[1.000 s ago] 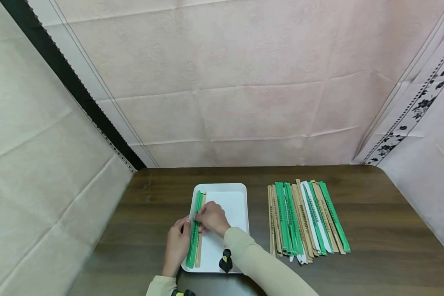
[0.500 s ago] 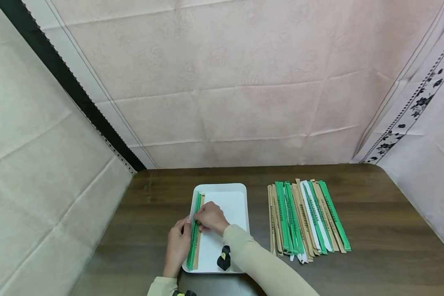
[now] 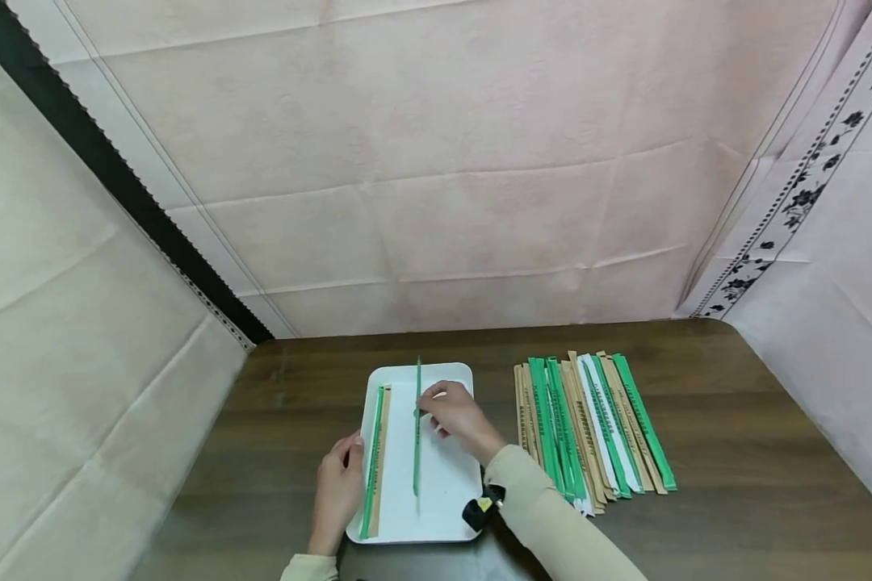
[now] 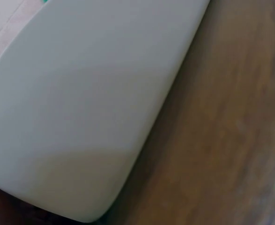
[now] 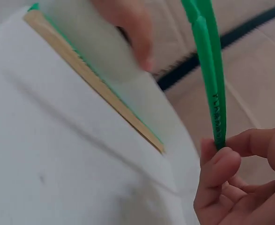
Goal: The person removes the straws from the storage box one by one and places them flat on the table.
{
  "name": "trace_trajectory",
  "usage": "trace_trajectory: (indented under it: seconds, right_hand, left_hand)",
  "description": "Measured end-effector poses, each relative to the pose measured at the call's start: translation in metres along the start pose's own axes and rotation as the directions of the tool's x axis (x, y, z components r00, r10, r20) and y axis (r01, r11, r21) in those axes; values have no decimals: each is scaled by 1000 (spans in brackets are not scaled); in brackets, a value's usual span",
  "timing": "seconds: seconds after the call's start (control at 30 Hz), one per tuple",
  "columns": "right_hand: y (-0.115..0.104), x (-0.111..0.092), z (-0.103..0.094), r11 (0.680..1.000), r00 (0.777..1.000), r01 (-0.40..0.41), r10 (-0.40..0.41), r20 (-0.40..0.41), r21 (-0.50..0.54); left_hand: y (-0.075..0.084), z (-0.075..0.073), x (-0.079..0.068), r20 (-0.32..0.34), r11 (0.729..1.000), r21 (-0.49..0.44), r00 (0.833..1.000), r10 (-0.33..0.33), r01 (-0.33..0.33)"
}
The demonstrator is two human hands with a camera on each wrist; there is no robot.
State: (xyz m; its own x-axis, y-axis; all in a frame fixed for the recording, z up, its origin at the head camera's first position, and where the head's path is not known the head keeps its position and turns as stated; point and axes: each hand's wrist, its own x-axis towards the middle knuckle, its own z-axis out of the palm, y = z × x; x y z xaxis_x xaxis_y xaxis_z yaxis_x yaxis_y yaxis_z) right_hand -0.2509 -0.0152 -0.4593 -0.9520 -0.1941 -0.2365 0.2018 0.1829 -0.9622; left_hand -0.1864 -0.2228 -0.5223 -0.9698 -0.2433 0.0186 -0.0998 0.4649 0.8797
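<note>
My right hand point(image 3: 456, 413) pinches a slim green packet point(image 3: 417, 452) with dark lettering between thumb and fingertips, over the middle of a white tray point(image 3: 443, 492). The right wrist view shows this green packet point(image 5: 207, 61) as long and narrow, its lower part at the fingertips. My left hand point(image 3: 337, 488) holds the tray's left rim, with fingertips at the edge. Inside the tray, along its left wall, lie a green packet point(image 3: 371, 484) and a tan packet point(image 3: 382, 468), side by side. The left wrist view is mostly filled by the tray point(image 4: 95, 93).
A row of several green, tan and white packets point(image 3: 589, 428) lies overlapping on the brown wooden table point(image 3: 719, 452), right of the tray. Pale cloth point(image 3: 443, 202) hangs behind the table and at both sides.
My right hand has moved right from the tray's left side, carrying one green packet away from those lying there. The left hand stays at the left rim. The head view has shifted slightly.
</note>
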Motion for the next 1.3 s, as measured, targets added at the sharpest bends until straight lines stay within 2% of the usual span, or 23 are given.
trace_trajectory:
  seconds: [0.17, 0.27, 0.47, 0.7, 0.83, 1.1, 1.3]
  right_hand:
    - [4, -10, -43, 994, 999, -11, 16, -41, 105]
    - [8, -19, -72, 993, 998, 14, -7, -64, 117]
    - [22, -33, -133, 1000, 994, 12, -9, -113, 25]
    - [38, -52, -211, 997, 981, -36, 23, -193, -65]
    - [47, -54, -247, 987, 979, -75, 46, -198, -140]
    - [74, -52, -295, 969, 969, -150, 105, -222, -197]
    - [80, -57, -305, 963, 968, -152, 99, -231, -225]
  left_hand:
    - [-1, -1, 0, 19, 1000, 1, 1000, -10, 10]
    - [-1, -3, 0, 27, 1000, 3, 1000, -6, 6]
    - [-2, -8, 2, 19, 1000, 8, 1000, -10, 10]
    - [-5, -3, 3, 32, 1000, 12, 999, -7, 6]
    - [-5, -2, 3, 24, 1000, 10, 1000, -5, 5]
    - [-8, -1, 4, 20, 1000, 22, 1000, -1, 1]
    - [-8, -2, 4, 16, 1000, 18, 1000, 7, -7]
